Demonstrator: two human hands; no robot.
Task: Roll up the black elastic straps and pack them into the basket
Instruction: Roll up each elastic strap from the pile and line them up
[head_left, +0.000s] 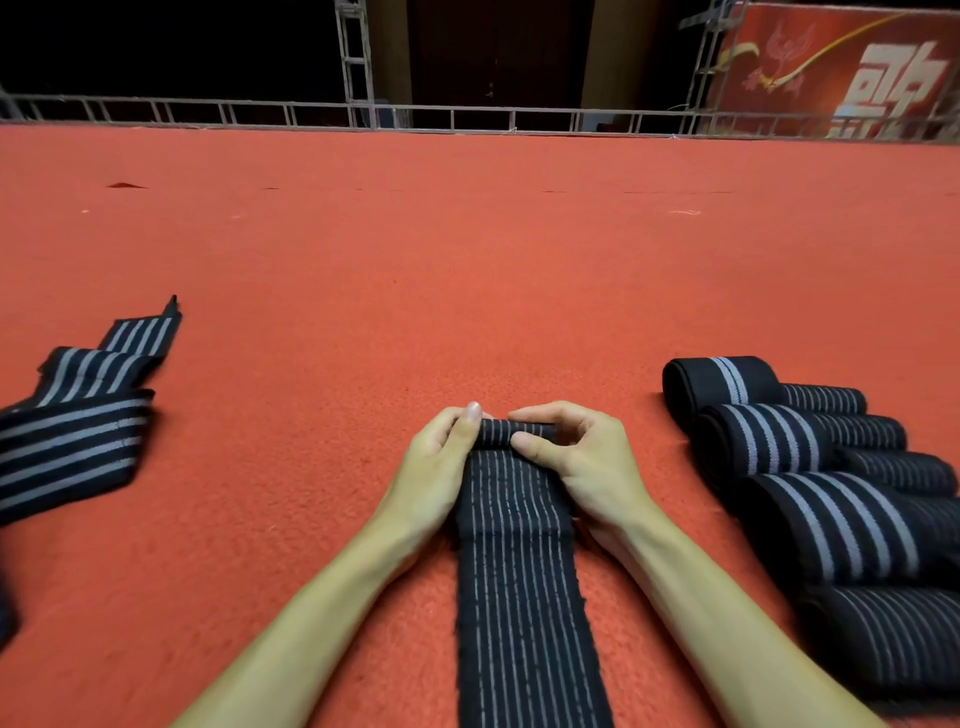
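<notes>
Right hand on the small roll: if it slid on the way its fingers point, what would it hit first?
The right hand points leftward along the strap's rolled end, so it would probably meet the left hand first, its thumb gripping the same roll close by.

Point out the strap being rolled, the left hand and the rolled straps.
strap being rolled (519, 545), head view, flat unrolled length.
left hand (439, 462), head view, back of the hand.
rolled straps (763, 436), head view, face of the second roll.
</notes>
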